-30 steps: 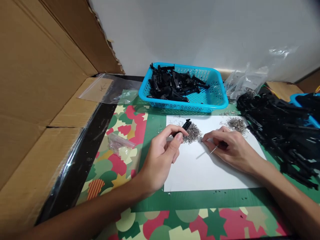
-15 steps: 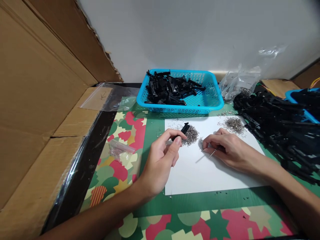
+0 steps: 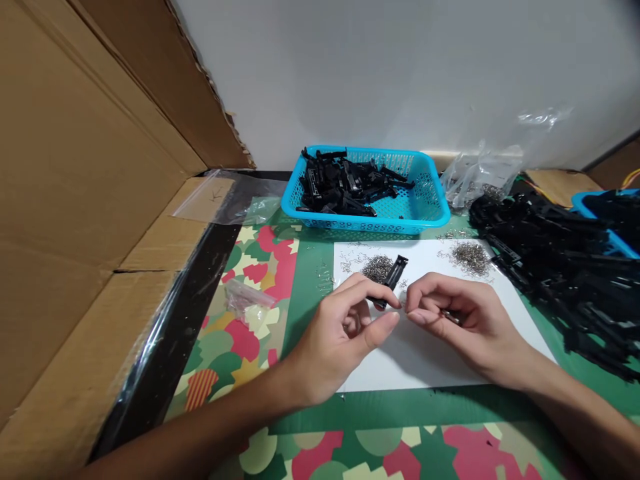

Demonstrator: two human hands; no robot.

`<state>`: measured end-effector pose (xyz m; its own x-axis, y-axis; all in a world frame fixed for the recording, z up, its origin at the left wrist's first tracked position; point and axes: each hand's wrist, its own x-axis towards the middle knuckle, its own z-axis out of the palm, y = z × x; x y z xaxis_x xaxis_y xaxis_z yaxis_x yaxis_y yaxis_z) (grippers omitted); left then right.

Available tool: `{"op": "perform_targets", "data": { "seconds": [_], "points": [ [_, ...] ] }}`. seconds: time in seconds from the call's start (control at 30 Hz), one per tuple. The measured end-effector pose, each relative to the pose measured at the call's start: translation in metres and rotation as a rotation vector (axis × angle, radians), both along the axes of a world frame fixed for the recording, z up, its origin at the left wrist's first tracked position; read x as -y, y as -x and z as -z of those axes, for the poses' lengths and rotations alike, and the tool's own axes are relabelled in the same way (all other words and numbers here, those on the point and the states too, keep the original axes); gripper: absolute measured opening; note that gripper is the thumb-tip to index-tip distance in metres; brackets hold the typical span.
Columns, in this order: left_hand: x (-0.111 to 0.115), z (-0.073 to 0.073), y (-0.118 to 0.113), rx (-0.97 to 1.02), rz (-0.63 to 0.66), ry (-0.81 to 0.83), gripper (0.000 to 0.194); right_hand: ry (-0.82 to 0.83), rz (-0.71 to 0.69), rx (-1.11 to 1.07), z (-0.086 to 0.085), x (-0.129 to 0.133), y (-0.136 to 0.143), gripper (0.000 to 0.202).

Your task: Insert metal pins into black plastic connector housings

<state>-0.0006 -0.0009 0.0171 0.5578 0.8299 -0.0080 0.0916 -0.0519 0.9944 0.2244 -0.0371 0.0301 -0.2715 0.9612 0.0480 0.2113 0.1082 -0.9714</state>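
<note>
Head view shows left hand [image 3: 333, 340] partly over white paper [image 3: 385, 370], grey wall [image 3: 350, 80] beyond.

Black part [image 3: 397, 272]: long, narrow and slotted; it was held at a slant in the left hand [image 3: 345, 337], its far end leaning right.
Metal rod [image 3: 453, 317]: lay inside the curled right hand [image 3: 463, 327], mostly hidden.
Small metal pieces [image 3: 376, 268]: thin, silvery, heaped loosely just behind the black part, strays scattered around them.
</note>
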Motion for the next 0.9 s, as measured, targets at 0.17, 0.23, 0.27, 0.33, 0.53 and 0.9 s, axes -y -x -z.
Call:
{"op": "perform_targets", "data": {
  "seconds": [0.17, 0.23, 0.27, 0.33, 0.53, 0.9],
  "points": [
    [0.0, -0.002, 0.001, -0.012, 0.061, -0.028, 0.019, -0.268, 0.064, 0.142, 0.01, 0.003, 0.005, 0.009],
    [0.0, -0.003, 0.002, -0.012, 0.067, -0.027, 0.02, -0.409, 0.082, 0.201, 0.012, 0.003, 0.006, 0.009],
    [0.0, -0.003, 0.002, -0.012, 0.072, -0.024, 0.02, -0.47, 0.085, 0.224, 0.013, 0.003, 0.007, 0.009],
    [0.0, -0.003, 0.002, -0.01, 0.079, -0.017, 0.021, -0.55, 0.084, 0.261, 0.012, 0.001, 0.008, 0.01],
    [0.0, -0.003, 0.002, -0.021, 0.076, -0.043, 0.018, -0.621, 0.085, 0.272, 0.011, -0.002, 0.008, 0.008],
    [0.001, -0.002, 0.0, -0.026, 0.064, -0.044, 0.019, -0.614, 0.131, 0.291, 0.013, -0.003, 0.006, 0.009]
  ]
}}
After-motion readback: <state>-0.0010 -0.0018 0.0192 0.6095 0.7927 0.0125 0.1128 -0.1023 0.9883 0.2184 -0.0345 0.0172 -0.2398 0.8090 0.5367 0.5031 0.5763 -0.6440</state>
